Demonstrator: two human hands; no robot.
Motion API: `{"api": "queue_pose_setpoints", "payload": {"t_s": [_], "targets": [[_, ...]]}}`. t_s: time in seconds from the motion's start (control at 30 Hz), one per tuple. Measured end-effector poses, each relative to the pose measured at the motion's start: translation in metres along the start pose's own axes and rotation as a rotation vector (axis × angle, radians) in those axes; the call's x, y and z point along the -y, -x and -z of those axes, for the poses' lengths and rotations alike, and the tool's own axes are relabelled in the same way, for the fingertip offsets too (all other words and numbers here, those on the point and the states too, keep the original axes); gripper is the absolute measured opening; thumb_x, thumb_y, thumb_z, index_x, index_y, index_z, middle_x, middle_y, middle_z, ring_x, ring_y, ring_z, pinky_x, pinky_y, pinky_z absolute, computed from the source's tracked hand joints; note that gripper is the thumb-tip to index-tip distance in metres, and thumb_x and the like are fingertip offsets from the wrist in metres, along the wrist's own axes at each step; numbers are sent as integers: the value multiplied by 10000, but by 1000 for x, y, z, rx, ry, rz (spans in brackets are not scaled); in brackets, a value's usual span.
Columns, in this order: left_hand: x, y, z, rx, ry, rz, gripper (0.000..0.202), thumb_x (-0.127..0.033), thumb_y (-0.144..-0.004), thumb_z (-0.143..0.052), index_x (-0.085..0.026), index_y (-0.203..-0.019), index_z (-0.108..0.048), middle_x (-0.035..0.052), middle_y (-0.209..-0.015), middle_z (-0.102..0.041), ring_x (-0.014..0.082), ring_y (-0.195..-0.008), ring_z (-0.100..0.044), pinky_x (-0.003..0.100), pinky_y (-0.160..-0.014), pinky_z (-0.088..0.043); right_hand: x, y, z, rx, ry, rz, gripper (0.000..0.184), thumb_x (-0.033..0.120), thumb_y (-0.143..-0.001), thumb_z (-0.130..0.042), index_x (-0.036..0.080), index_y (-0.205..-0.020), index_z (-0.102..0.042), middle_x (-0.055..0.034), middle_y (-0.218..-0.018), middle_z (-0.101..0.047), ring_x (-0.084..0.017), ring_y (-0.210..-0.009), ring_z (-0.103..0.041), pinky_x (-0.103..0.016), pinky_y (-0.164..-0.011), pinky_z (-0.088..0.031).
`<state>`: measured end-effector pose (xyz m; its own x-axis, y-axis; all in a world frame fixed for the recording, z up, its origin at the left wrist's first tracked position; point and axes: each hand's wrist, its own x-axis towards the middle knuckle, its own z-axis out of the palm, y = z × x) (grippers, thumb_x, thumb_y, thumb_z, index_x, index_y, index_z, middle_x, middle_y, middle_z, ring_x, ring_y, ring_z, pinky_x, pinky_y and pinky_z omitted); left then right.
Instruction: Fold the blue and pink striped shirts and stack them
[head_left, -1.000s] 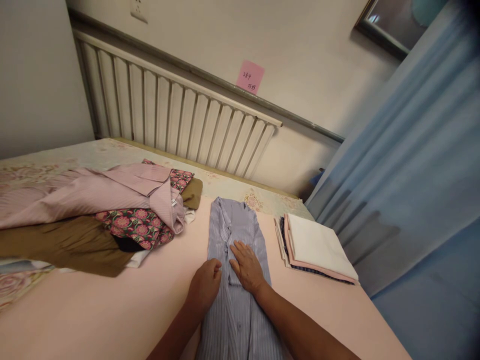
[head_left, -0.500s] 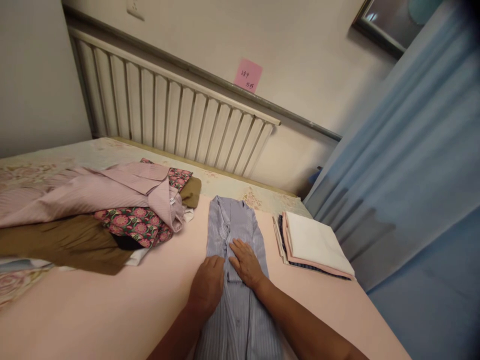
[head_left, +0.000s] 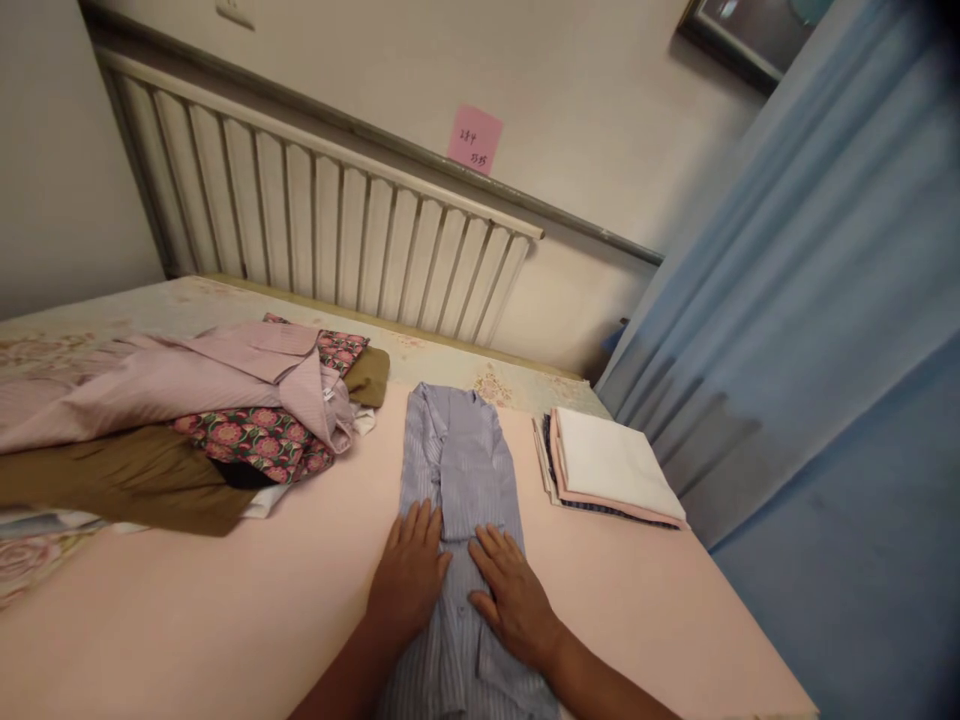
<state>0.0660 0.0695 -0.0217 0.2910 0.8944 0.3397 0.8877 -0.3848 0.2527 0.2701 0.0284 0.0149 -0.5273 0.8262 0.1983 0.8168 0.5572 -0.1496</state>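
Observation:
A blue-grey striped shirt [head_left: 457, 460] lies folded into a long narrow strip on the pink bed sheet [head_left: 225, 610], collar end pointing toward the wall. My left hand [head_left: 409, 575] lies flat on the shirt's left half with fingers stretched out. Beside it my right hand [head_left: 510, 595] rests palm down on the right half, fingers spread. Both hands press the cloth and hold nothing.
A loose heap of clothes [head_left: 187, 420] in pink, floral and brown lies to the left. A neat stack of folded garments [head_left: 607, 465] sits to the right near the bed edge. A radiator [head_left: 315, 230] lines the wall; a blue curtain [head_left: 810, 300] hangs at right.
Both hands have slid down the shirt toward me. The left hand has gone from curled to flat with fingers stretched out. The camera shifted slightly.

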Motion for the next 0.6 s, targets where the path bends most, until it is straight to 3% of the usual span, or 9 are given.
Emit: {"api": "queue_pose_setpoints", "payload": {"t_s": [0.17,0.3,0.47,0.6], "targets": [[-2,-1,11,35,-62,-3,571,-371,-900,-397,-116,-1411,-415,134,-1500,-381,286,-1408,-291,476,-1139,-242,5,-3,4,6,-10,-49,578,342,-900,-550,202,-1437,-388,-103,-1519,-326,-289,-1416,-251,-548,-1140,-270],[-5,2,14,48,-84,11,569,-382,-903,-397,-142,-1419,-405,120,-1512,-365,287,-1417,-270,486,-1135,-245,2,-2,1,-63,-37,-52,592,359,-888,-570,199,-1431,-398,-105,-1510,-345,-282,-1411,-267,-537,-1137,-286],[-10,15,16,68,-87,24,574,-409,-906,-404,-164,-1426,-397,114,-1523,-343,294,-1433,-223,514,-1139,-234,-4,4,-6,-180,-94,-102,603,329,-888,-558,180,-1443,-376,-120,-1518,-324,-276,-1417,-253,-520,-1135,-300],[-15,29,21,97,-98,10,578,-426,-917,-388,-178,-1438,-381,98,-1535,-320,296,-1437,-209,519,-1144,-224,-4,12,-4,-158,-118,-106,557,303,-890,-549,163,-1414,-421,-126,-1498,-362,-277,-1408,-276,-519,-1132,-300]]}}
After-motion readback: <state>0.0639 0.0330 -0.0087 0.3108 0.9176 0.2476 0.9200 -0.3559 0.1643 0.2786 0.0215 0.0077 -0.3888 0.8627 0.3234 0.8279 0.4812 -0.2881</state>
